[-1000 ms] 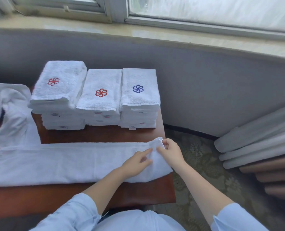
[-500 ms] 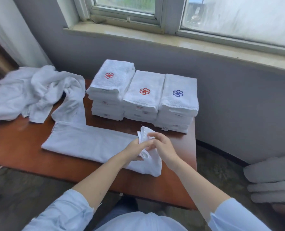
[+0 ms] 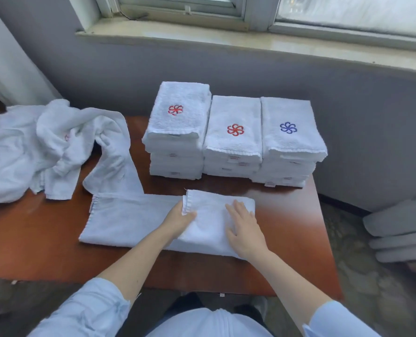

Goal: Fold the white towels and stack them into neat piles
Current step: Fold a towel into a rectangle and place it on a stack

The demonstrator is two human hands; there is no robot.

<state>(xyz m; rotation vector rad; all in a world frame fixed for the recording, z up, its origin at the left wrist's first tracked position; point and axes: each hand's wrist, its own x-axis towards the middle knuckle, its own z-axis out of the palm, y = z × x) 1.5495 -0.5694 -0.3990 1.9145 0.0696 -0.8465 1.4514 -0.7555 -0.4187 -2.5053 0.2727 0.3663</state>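
A long white towel lies across the brown table, its right end folded back over itself. My left hand pinches the hemmed edge of that folded flap. My right hand lies flat on the flap with straight fingers. Behind stand three piles of folded white towels: the left pile and the middle pile carry a red flower mark, the right pile a blue one.
A heap of unfolded white towels covers the table's left end. A grey wall and a window sill run behind the table. Rolled grey mats lie on the patterned floor to the right.
The towel's right end, earlier held up by both hands, now lies folded leftward onto the towel. My right hand has let go and flattened on it. The view has shifted left.
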